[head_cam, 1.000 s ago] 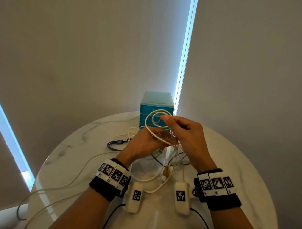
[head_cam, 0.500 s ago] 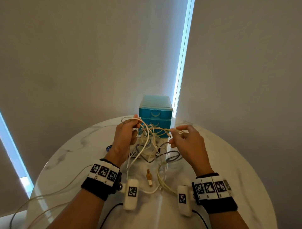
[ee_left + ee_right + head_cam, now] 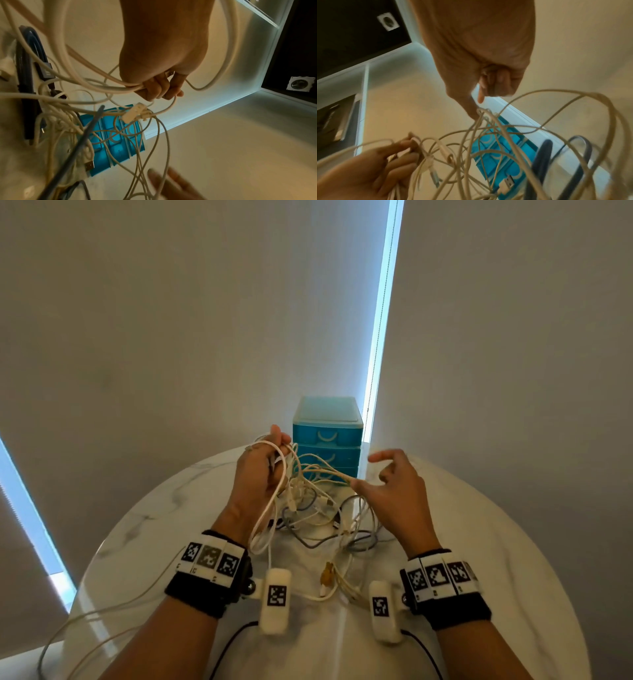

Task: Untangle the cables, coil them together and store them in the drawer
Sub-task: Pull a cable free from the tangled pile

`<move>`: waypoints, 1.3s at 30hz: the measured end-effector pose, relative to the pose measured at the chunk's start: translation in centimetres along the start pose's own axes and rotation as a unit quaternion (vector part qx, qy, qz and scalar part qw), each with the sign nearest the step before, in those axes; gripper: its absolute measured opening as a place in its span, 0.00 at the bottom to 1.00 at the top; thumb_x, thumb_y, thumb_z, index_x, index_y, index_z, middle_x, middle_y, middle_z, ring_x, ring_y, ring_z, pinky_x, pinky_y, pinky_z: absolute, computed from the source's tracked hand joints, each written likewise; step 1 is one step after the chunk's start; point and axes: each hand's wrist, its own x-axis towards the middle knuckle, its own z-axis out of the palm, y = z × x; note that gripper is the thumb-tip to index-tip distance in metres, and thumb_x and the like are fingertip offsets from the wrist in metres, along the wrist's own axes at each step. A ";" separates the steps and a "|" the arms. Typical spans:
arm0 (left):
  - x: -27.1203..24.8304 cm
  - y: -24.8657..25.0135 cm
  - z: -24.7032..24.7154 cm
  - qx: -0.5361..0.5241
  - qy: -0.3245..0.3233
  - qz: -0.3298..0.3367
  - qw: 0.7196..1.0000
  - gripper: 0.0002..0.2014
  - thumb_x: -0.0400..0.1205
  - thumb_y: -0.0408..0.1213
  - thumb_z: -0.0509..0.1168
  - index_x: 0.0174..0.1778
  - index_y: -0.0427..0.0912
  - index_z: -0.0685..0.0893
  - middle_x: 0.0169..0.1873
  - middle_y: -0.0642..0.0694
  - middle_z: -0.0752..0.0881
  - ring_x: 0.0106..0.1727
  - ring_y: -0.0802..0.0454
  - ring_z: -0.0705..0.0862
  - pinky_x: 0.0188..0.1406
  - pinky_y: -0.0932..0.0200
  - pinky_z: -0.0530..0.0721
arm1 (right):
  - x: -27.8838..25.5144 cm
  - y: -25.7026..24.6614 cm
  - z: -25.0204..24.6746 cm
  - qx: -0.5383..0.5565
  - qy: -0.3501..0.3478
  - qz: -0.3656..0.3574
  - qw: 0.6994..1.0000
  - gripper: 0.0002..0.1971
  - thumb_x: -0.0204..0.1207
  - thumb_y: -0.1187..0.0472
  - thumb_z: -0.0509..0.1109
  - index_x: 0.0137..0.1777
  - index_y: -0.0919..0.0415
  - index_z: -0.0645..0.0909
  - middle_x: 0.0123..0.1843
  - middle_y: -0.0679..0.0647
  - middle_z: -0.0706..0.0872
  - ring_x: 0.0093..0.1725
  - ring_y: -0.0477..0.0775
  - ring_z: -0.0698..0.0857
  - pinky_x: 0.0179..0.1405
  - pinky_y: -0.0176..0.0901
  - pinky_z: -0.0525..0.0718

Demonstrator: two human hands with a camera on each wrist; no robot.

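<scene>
A tangle of white and grey cables [image 3: 318, 508] [image 3: 488, 148] lies mid-table, partly lifted. My left hand [image 3: 277, 440] [image 3: 161, 92] grips a bunch of white cables high in front of the blue drawer unit [image 3: 327, 436], and loops hang from its fist down to the table. My right hand [image 3: 368, 472] [image 3: 476, 106] is beside it to the right. Its index finger is stretched up, and a thin white strand rests against the thumb tip. The unit's drawers [image 3: 116, 142] look closed.
The round marble table [image 3: 154, 525] ends close on all sides. Two white cables [image 3: 102, 618] trail off its left front edge. A brown plug [image 3: 329, 571] lies near my wrists. A dark blue cable [image 3: 27, 67] and a USB plug [image 3: 508, 181] sit in the tangle.
The hands have parted: the left one has risen to the left with its bunch. The right has moved right, and its finger and thumb have come apart from the strand they pinched.
</scene>
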 end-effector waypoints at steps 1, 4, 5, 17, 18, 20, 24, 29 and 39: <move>0.0 -0.1 0.2 0.003 -0.019 -0.003 1.000 0.17 0.93 0.52 0.63 0.51 0.42 0.84 0.31 0.46 0.71 0.21 0.55 0.62 0.16 0.61 0.62 | -0.2 -0.6 0.2 0.022 -0.010 -0.031 0.999 0.21 0.76 0.51 0.86 0.64 0.45 0.82 0.34 0.40 0.72 0.31 0.40 0.70 0.31 0.30 0.71; -0.4 0.0 1.0 0.016 -0.068 -0.008 0.997 0.17 0.93 0.54 0.63 0.53 0.42 0.83 0.32 0.46 0.71 0.21 0.56 0.63 0.16 0.62 0.62 | -1.1 -2.3 1.9 0.040 -0.128 -0.089 0.987 0.17 0.80 0.46 0.82 0.67 0.38 0.87 0.33 0.44 0.78 0.31 0.41 0.76 0.36 0.33 0.79; -0.6 0.2 1.2 0.022 -0.081 -0.008 0.996 0.17 0.93 0.53 0.63 0.52 0.41 0.83 0.32 0.47 0.72 0.19 0.57 0.64 0.15 0.64 0.64 | -1.2 -2.3 2.5 0.027 -0.156 -0.092 0.983 0.15 0.81 0.44 0.80 0.67 0.38 0.89 0.35 0.43 0.83 0.33 0.40 0.80 0.38 0.31 0.80; -1.1 1.8 1.3 -0.061 -0.052 -0.002 0.997 0.15 0.95 0.49 0.59 0.52 0.42 0.82 0.33 0.52 0.78 0.15 0.62 0.65 0.10 0.67 0.64 | 0.0 -0.8 0.6 0.066 -0.048 -0.038 0.996 0.17 0.81 0.52 0.81 0.69 0.44 0.87 0.37 0.45 0.83 0.33 0.41 0.81 0.39 0.29 0.82; -1.4 1.6 1.9 -0.026 -0.050 -0.002 0.998 0.15 0.95 0.48 0.60 0.54 0.40 0.82 0.34 0.51 0.79 0.16 0.62 0.69 0.11 0.67 0.68 | -0.4 -2.0 1.0 0.094 -0.068 -0.046 0.992 0.17 0.82 0.47 0.80 0.69 0.44 0.86 0.37 0.46 0.83 0.34 0.42 0.83 0.42 0.34 0.85; -1.8 1.4 2.6 0.034 -0.049 0.005 0.998 0.15 0.94 0.47 0.61 0.56 0.37 0.83 0.34 0.50 0.81 0.19 0.62 0.77 0.16 0.68 0.75 | -1.4 -3.6 2.1 0.057 -0.133 -0.057 0.988 0.19 0.80 0.35 0.77 0.66 0.41 0.88 0.38 0.47 0.87 0.38 0.45 0.88 0.44 0.41 0.89; -1.4 1.0 2.0 0.062 -0.001 0.038 0.997 0.16 0.93 0.48 0.64 0.47 0.41 0.87 0.30 0.50 0.80 0.21 0.59 0.71 0.17 0.67 0.70 | -0.9 -3.3 1.9 -0.002 -0.122 -0.049 0.991 0.15 0.79 0.33 0.77 0.52 0.42 0.93 0.34 0.44 0.88 0.34 0.36 0.85 0.32 0.26 0.77; -1.0 0.3 3.0 -0.056 0.044 0.005 0.997 0.17 0.96 0.44 0.59 0.45 0.38 0.81 0.32 0.47 0.75 0.15 0.62 0.69 0.14 0.69 0.70 | 0.5 -2.1 0.2 0.002 -0.053 -0.027 0.998 0.12 0.79 0.39 0.81 0.47 0.46 0.95 0.35 0.42 0.90 0.38 0.39 0.88 0.33 0.25 0.78; -2.1 1.1 3.0 0.157 -0.067 -0.027 0.985 0.17 0.93 0.47 0.63 0.44 0.40 0.82 0.23 0.53 0.75 0.16 0.61 0.70 0.15 0.67 0.69 | 0.4 -2.0 -1.1 0.114 -0.050 0.048 0.991 0.20 0.87 0.36 0.70 0.55 0.50 0.92 0.33 0.49 0.90 0.29 0.45 0.86 0.28 0.43 0.81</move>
